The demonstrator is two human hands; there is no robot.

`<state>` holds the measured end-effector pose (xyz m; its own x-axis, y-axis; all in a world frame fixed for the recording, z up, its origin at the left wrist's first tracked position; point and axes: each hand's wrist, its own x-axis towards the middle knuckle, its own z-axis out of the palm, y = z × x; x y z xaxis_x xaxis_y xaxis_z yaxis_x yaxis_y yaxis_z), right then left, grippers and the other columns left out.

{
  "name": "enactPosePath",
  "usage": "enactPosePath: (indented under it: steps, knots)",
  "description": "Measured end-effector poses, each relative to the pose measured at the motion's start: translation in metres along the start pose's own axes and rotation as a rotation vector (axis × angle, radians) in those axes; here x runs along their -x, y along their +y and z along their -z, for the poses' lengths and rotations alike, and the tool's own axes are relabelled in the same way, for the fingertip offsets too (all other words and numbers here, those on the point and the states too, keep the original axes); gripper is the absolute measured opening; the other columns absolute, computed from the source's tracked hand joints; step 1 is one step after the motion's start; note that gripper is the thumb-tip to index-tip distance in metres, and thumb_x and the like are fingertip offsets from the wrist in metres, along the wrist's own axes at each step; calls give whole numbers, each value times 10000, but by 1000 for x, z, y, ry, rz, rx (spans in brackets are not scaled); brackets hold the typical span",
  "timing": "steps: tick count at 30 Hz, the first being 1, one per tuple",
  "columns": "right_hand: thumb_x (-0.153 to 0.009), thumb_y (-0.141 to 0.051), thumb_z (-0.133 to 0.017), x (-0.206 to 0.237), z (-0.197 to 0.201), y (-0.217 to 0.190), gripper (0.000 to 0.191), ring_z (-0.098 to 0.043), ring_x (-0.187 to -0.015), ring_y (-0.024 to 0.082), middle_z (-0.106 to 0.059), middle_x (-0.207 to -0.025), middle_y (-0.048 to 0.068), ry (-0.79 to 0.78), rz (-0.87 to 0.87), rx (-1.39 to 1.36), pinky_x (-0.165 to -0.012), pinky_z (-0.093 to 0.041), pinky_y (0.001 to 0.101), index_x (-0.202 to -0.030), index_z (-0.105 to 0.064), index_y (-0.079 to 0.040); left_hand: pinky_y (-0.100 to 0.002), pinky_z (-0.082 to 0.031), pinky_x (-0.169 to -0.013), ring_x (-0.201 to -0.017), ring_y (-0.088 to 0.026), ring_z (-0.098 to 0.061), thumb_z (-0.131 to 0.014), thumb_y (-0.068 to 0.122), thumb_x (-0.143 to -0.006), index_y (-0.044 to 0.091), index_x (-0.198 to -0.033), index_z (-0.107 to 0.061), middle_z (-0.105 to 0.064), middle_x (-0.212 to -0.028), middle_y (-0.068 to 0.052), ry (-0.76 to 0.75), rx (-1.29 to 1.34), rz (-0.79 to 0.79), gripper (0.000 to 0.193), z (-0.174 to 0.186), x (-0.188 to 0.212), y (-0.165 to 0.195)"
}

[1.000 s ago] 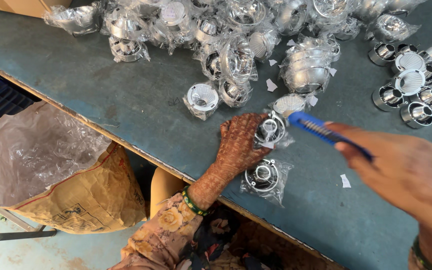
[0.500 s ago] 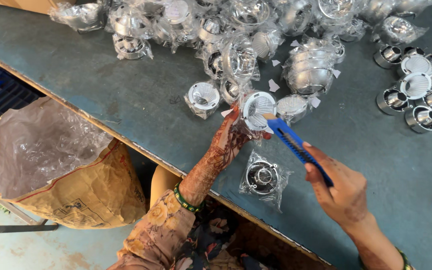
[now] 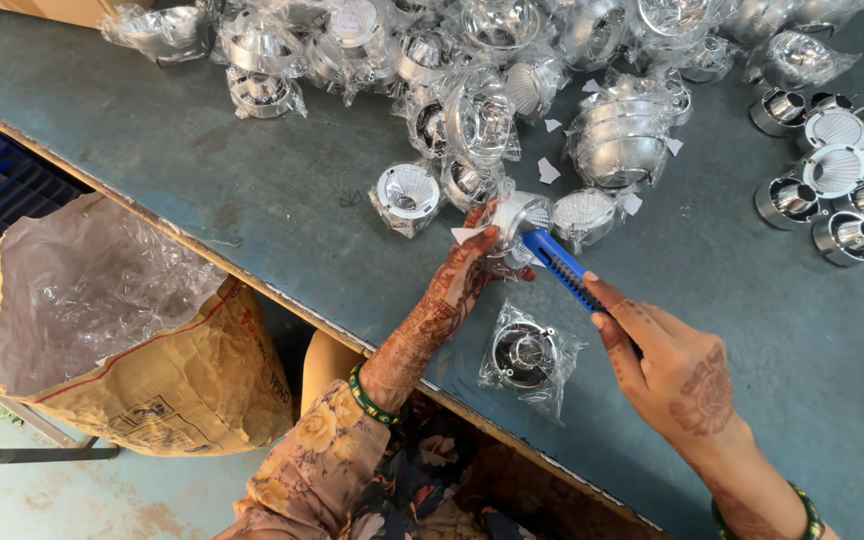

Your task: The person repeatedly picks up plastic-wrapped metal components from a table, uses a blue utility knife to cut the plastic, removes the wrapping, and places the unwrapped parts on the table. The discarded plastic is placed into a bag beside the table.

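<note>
Head cam view, looking down at a blue-grey workbench [image 3: 202,170] covered in shiny metal lamp reflectors, most of them in clear plastic bags. Taking the blue utility knife [image 3: 564,270] as the landmark: the left hand [image 3: 472,265] is right at its tip, fingers curled snug around a bagged reflector [image 3: 524,222] and lifting it just off the bench. The right hand [image 3: 674,372] sits at the knife's other end, closed around the handle with the forefinger laid along the top, the point touching the bag's wrapping.

So I'd say this is the slitting step, opening the plastic so the part can come out. Can't tell if the blade has actually bitten in, the tip is too small to see. Next move, as I read it, wants a short shallow cut aimed away from the left fingertips, which are awfully close to the edge, then peeling the bag off.

Another bagged reflector [image 3: 527,355] lies on the bench just below the knife, near the edge. Unwrapped ones [image 3: 832,170] are grouped well off to the knife's upper right. Far to its left, below the bench, a sack [image 3: 152,380] holds crumpled plastic.
</note>
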<state>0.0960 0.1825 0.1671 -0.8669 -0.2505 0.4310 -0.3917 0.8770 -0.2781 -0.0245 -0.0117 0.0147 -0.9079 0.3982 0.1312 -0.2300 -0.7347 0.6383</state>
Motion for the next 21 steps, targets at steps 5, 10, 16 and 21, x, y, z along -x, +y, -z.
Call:
enactPosePath:
  steps: [5,10,16,21]
  knots:
    - [-936,-217,-734,-2,3,-2,296,-703,-685,246,-762,-933,76,30,-7,13,-552,-505,344,-1229,-741,-170,-476,-597,-928,-1168,-275,-649,-574,355,-1053,65,-1586,-320,-584,-1379,-161,-74,-78,-17,658,-3,1,5]
    - [-914,-264,-766,-3,5,2,266,-689,-633,230,-762,-881,58,53,-32,64,-520,-480,331,-1168,-772,-184,-480,-608,-902,-1158,-259,-650,-613,340,-1009,74,-1571,-300,-582,-1371,-156,-49,-97,32,696,-3,-2,3]
    - [-906,-261,-781,-3,2,2,262,-679,-624,234,-755,-854,62,72,-6,83,-521,-473,336,-1156,-773,-184,-472,-610,-923,-1169,-263,-653,-597,347,-1045,40,-1590,-321,-591,-1386,-160,-95,-121,-12,684,0,2,5]
    - [-921,-222,-769,-4,1,0,255,-669,-612,236,-743,-828,73,72,-3,53,-520,-471,339,-1173,-760,-180,-469,-610,-908,-1138,-270,-664,-590,352,-1042,47,-1587,-320,-597,-1373,-161,-94,-130,-13,680,2,0,7]
